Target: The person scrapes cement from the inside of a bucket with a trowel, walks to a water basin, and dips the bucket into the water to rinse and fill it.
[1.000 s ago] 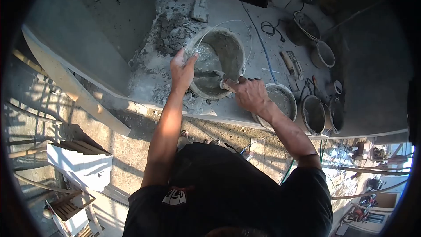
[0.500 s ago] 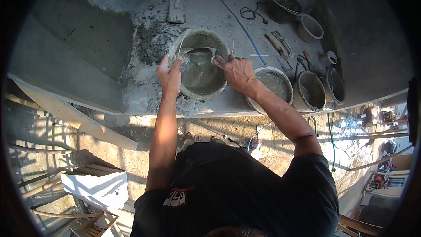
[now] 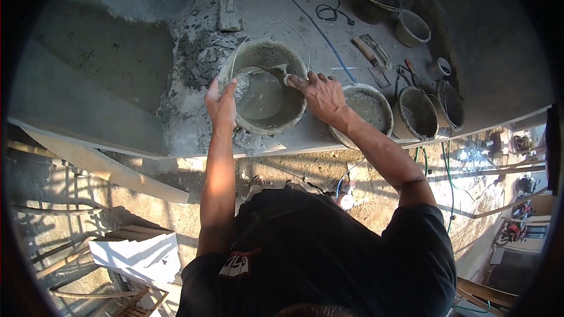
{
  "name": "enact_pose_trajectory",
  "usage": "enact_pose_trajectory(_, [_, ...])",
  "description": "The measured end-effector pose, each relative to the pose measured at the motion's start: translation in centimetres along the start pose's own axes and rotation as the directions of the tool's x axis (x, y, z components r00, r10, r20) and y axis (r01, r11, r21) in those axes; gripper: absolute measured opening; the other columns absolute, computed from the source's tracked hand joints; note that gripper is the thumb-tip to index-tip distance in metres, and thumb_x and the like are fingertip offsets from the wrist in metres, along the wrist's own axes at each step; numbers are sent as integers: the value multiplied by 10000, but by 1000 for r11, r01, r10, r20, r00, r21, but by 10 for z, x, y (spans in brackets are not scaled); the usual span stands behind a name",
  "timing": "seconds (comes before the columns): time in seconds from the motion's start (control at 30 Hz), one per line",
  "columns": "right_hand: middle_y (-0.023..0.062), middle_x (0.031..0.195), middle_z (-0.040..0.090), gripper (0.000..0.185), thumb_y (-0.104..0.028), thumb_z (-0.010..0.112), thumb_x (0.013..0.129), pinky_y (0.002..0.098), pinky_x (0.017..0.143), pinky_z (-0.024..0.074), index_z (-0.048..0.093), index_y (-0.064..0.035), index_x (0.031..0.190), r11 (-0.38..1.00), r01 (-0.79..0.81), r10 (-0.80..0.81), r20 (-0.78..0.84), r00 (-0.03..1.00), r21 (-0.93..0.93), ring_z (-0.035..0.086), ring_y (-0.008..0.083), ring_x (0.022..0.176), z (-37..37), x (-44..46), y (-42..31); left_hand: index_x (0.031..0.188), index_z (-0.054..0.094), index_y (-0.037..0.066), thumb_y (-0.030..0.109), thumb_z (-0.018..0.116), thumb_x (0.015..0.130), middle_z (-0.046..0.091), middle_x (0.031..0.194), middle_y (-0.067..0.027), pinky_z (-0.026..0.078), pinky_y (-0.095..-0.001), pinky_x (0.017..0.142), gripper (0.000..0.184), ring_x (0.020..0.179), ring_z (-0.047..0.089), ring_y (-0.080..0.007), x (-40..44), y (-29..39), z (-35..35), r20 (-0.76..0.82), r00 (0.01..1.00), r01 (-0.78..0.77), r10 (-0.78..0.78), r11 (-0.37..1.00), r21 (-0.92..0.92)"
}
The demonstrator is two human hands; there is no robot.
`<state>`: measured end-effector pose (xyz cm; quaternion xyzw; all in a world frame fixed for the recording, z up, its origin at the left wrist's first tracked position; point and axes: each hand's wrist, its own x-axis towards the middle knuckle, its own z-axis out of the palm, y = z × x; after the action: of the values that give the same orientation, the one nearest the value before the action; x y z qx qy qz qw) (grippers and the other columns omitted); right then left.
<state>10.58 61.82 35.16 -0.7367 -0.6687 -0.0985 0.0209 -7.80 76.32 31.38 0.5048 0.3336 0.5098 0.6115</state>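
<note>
The bucket [image 3: 264,54] was steadied on the ledge [image 3: 264,9] by the left grip [image 3: 222,105] at its rim; a tool [image 3: 286,74] was clasped by the right grip [image 3: 321,94]. Grey mix [image 3: 261,98] could be spilled by over-tilting.

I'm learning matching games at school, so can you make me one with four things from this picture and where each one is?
Things
1. bare left hand
2. bare right hand
3. flat grey rectangular float with a bar handle
4. thin blue cord

Places
A. lies beyond the large round grey bucket, near the picture's top, handle side up
B. runs along the bucket's right, not touching it
C. holds the bucket's left rim
D. grips a grey-smeared hand tool at the bucket's right side

Pairs: 1-C, 2-D, 3-A, 4-B
</note>
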Motion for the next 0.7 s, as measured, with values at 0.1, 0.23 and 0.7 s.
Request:
enact_pose_trajectory(0.1, [159,992,583,370,-103,482,861,383,672,510,537,-146,1224,1000,14,-18,-155,988,-25,622,286,866,1,2,3,1109,581,-43,74,612,841,633,995,-72,414,-252,801,294,868,543,-120,-3,1,2,13,1000,15,-15,1000,25])
enact_pose_trajectory(0.23, [160,951,610,455,-40,489,800,411,672,505,543,-168,1233,999,-40,38,71,997,18,637,312,812,-5,2,4,1105,582,-43,67,610,842,633,994,-73,416,-250,800,287,862,545,-116,5,2,7,38,998,-57,54,995,83])
enact_pose_trajectory(0.7, [158,952,668,471,-177,602,728,408,812,496,594,-138,1198,838,-257,145,258,955,481,642,323,869,-21,-9,-13,1107,583,-53,39,593,837,635,1011,-95,423,-267,816,285,880,566,-150,19,1,4,-68,990,-107,122,977,187])
